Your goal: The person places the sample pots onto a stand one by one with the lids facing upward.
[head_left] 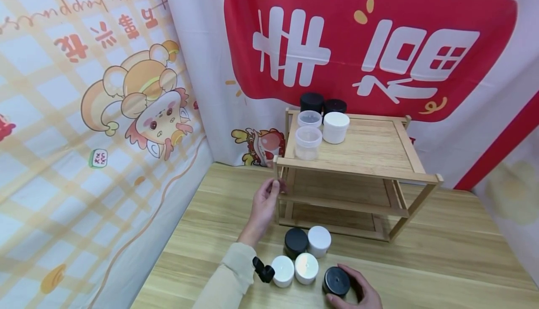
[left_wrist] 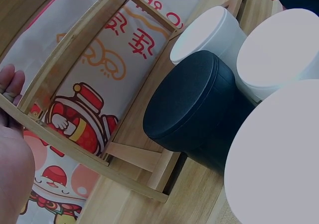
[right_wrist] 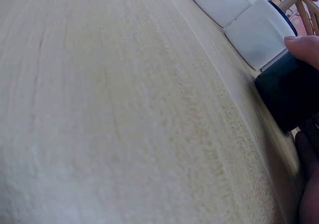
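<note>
My left hand [head_left: 266, 197] grips the front left post of a small three-tier wooden shelf [head_left: 375, 143], its fingers passing behind the post. In the left wrist view the palm and fingertips [left_wrist: 15, 82] show at the left edge by that post. My right hand [head_left: 358, 290] holds a black lidded jar [head_left: 337, 281] on the table, thumb and fingers around its sides. Left of it stand two white jars [head_left: 306, 268], with another white jar [head_left: 319, 240] and a black jar [head_left: 296, 241] behind them, close to the shelf's front.
On the shelf's top left stand two clear tubs [head_left: 308, 143], a white jar [head_left: 336, 127] and two black jars [head_left: 311, 102]. Below are two lower shelf boards [head_left: 337, 187]. Printed cloth [head_left: 198, 42] hangs behind and left of the wooden table [head_left: 455, 262].
</note>
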### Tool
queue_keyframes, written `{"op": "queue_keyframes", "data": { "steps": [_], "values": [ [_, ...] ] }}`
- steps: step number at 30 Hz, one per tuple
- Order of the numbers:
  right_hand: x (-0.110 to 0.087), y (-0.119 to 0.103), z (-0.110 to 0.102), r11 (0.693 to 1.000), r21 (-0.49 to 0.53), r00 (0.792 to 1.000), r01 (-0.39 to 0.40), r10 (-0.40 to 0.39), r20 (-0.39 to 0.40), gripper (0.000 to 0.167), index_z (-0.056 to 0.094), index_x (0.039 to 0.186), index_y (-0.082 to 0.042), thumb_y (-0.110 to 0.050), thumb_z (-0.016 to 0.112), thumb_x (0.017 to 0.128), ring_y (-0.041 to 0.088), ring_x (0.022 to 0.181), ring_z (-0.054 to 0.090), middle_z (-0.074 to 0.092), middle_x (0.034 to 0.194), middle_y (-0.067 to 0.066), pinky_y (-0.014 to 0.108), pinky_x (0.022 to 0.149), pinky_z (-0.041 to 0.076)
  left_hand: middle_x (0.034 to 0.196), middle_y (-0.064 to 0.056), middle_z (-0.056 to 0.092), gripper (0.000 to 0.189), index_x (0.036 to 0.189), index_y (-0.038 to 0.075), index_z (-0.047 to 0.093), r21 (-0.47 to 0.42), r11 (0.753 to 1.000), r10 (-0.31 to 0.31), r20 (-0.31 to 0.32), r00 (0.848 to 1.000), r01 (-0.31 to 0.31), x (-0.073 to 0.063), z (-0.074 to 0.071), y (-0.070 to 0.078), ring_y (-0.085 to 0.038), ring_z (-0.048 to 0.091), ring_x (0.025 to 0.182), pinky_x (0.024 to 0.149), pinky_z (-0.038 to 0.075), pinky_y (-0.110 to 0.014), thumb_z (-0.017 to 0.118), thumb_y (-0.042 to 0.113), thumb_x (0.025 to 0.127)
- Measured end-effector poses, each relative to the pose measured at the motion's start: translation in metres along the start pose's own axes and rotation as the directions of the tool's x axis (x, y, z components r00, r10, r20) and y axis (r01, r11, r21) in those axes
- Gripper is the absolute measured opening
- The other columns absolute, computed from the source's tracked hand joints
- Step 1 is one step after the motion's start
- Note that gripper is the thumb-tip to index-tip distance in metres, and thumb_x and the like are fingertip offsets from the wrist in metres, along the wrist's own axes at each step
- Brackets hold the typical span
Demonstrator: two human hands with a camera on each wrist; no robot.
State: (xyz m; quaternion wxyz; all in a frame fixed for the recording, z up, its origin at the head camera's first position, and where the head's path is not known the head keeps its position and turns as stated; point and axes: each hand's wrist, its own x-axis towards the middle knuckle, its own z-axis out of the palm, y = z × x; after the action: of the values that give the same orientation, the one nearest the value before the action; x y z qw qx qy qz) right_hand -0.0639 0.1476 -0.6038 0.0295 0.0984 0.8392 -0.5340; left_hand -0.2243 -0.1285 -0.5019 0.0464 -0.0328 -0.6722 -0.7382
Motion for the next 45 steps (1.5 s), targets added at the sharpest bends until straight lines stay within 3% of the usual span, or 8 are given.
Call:
{"op": "queue_keyframes", "data": {
  "steps": [9, 16, 23, 26, 34, 40, 45],
  "values": [
    [0.002, -0.003, -0.002, 0.999, -0.04, 1.0, -0.019, 0.019, 0.009, 0.08, 0.072, 0.136, -0.029, -0.043, 0.105, 0.064, -0.002, 0.12, 0.064, 0.075, 0.135, -0.003, 0.011, 0.102, 0.045, 0.134, -0.014, 0.069, 0.069, 0.145, 0.005, 0.059, 0.003, 1.0, 0.005, 0.008, 1.0, -0.005, 0.0, -0.002, -0.003, -0.019, 0.065, 0.128, 0.126, 0.042, -0.048, 0.052, 0.062, 0.107],
    [0.002, -0.006, -0.004, 0.997, -0.071, 0.999, -0.03, 0.032, 0.018, 0.081, 0.071, 0.137, -0.028, -0.045, 0.104, 0.065, 0.003, 0.122, 0.064, 0.074, 0.137, -0.002, 0.018, 0.104, 0.049, 0.136, -0.016, 0.069, 0.054, 0.136, 0.019, 0.065, -0.001, 1.0, -0.001, 0.006, 1.0, 0.001, 0.0, -0.002, -0.002, -0.019, 0.065, 0.129, 0.126, 0.043, -0.047, 0.054, 0.063, 0.106],
    [0.003, -0.009, -0.007, 0.996, -0.079, 0.999, -0.031, 0.033, 0.023, 0.08, 0.071, 0.137, -0.027, -0.045, 0.104, 0.066, 0.009, 0.122, 0.066, 0.074, 0.135, 0.0, 0.019, 0.1, 0.052, 0.135, -0.019, 0.068, 0.064, 0.143, 0.005, 0.06, -0.01, 1.0, 0.013, 0.005, 1.0, -0.012, 0.0, 0.0, -0.001, -0.023, 0.065, 0.13, 0.126, 0.043, -0.048, 0.053, 0.059, 0.108],
    [0.001, -0.012, -0.009, 0.998, -0.063, 1.0, -0.013, 0.014, 0.015, 0.08, 0.072, 0.136, -0.026, -0.041, 0.105, 0.066, 0.002, 0.116, 0.065, 0.075, 0.132, -0.001, 0.016, 0.097, 0.053, 0.134, -0.021, 0.068, 0.064, 0.143, 0.003, 0.059, -0.013, 1.0, 0.019, 0.004, 1.0, -0.019, 0.0, 0.0, -0.001, -0.025, 0.065, 0.131, 0.126, 0.043, -0.047, 0.052, 0.057, 0.109],
    [-0.003, -0.028, -0.02, 0.995, -0.047, 0.996, 0.087, -0.088, -0.024, 0.078, 0.071, 0.137, -0.019, -0.032, 0.105, 0.068, -0.003, 0.108, 0.065, 0.076, 0.131, 0.004, 0.02, 0.089, 0.058, 0.133, -0.022, 0.069, 0.047, 0.136, 0.009, 0.065, -0.013, 1.0, 0.011, -0.008, 1.0, -0.011, -0.001, 0.001, 0.002, -0.018, 0.068, 0.123, 0.124, 0.045, -0.046, 0.051, 0.047, 0.112],
    [-0.005, -0.041, -0.028, 0.99, -0.018, 0.988, 0.139, -0.14, -0.061, 0.079, 0.069, 0.138, -0.012, -0.025, 0.105, 0.068, -0.007, 0.104, 0.065, 0.075, 0.133, 0.011, 0.022, 0.087, 0.06, 0.131, -0.02, 0.071, 0.054, 0.141, 0.002, 0.061, -0.003, 1.0, 0.014, -0.009, 1.0, -0.014, 0.0, 0.001, 0.002, -0.016, 0.068, 0.121, 0.125, 0.044, -0.047, 0.051, 0.047, 0.113],
    [-0.008, -0.056, -0.038, 0.982, -0.014, 0.978, 0.189, -0.189, -0.092, 0.077, 0.068, 0.135, -0.01, -0.023, 0.105, 0.069, -0.008, 0.103, 0.065, 0.075, 0.131, 0.012, 0.022, 0.086, 0.059, 0.129, -0.016, 0.072, 0.057, 0.142, 0.003, 0.061, 0.009, 1.0, 0.018, -0.005, 1.0, -0.018, -0.001, 0.001, 0.002, -0.015, 0.068, 0.121, 0.124, 0.045, -0.048, 0.051, 0.05, 0.112]
  ]
}}
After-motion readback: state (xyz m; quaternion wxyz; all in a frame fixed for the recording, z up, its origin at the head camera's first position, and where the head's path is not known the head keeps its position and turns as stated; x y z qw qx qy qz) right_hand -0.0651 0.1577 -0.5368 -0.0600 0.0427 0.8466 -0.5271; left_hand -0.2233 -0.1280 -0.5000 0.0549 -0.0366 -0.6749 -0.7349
